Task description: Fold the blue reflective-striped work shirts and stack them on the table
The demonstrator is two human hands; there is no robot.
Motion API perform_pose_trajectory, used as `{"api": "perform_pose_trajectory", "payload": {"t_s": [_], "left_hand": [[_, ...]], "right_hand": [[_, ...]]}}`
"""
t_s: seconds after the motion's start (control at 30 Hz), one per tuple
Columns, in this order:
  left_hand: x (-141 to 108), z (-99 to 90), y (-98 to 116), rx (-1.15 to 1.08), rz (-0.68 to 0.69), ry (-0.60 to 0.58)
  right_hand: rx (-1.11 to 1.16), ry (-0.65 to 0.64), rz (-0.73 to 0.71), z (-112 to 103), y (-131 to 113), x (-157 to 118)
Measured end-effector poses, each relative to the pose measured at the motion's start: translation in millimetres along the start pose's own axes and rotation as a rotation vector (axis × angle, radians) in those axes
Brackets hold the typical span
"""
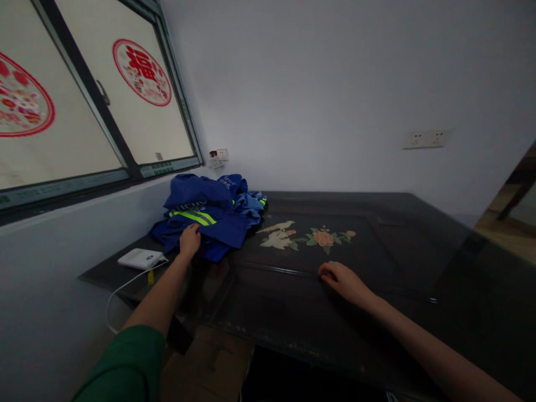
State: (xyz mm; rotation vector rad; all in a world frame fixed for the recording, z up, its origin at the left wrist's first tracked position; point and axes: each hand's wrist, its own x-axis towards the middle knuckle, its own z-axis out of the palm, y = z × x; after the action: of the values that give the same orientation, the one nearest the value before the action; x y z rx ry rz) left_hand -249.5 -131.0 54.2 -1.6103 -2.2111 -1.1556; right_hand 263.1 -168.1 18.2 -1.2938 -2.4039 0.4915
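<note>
A heap of blue work clothes with yellow-green reflective stripes lies at the far left of a dark table. At the heap's near edge, my left hand has its fingers closed on a blue work garment; the fingertips are partly hidden. My right hand rests at the tabletop, right of the heap and apart from it. Its fingers are loosely curled together, with nothing visible in them.
A white power bank with a white cable lies left of my left forearm. Painted flowers decorate the tabletop. A window is on the left, and wall sockets are at the back. Below the table's front edge is a cardboard box.
</note>
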Motion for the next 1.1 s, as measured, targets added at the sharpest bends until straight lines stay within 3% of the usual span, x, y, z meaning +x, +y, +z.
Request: {"api": "perform_pose_trajectory", "payload": {"t_s": [0.13, 0.27, 0.37, 0.47, 0.57, 0.63, 0.7, 0.77, 0.97, 1.1], "left_hand": [[4.1, 9.4, 33.8, -0.035, 0.036, -0.012], [-15.1, 35.7, 100.6, -0.097, 0.191, -0.108], [-49.0, 55.5, 166.8, -0.215, 0.336, -0.215], [-97.2, 62.3, 233.0, -0.371, 0.510, -0.399], [-146.6, 51.3, 285.2, -0.524, 0.671, -0.643], [-170.0, 35.1, 305.0, -0.610, 0.785, -0.809], [-180.6, 15.6, 308.6, -0.684, 0.866, -0.913], [-178.8, -2.1, 295.4, -0.740, 0.850, -0.922], [-154.5, -32.6, 207.5, -0.604, 0.475, -0.744], [-163.7, -39.5, 172.1, -0.476, 0.488, -0.809]], "right_hand": [[0.027, -0.003, -0.053, -3.1, -11.1, -0.7], [0.162, 0.091, -0.145, -6.1, -35.0, 0.7], [0.266, 0.175, -0.177, -7.2, -49.8, 5.1], [0.302, 0.296, -0.190, -9.3, -53.4, 9.0], [0.311, 0.428, -0.205, -15.8, -44.9, 3.5], [0.352, 0.422, -0.222, -24.3, -34.9, -8.5], [0.383, 0.370, -0.206, -35.9, -23.3, -25.5], [0.361, 0.343, -0.146, -48.9, -10.7, -43.9], [0.347, 0.291, 0.012, -77.7, 27.4, -92.6], [0.344, 0.297, 0.042, -92.0, 27.5, -126.4]]}}
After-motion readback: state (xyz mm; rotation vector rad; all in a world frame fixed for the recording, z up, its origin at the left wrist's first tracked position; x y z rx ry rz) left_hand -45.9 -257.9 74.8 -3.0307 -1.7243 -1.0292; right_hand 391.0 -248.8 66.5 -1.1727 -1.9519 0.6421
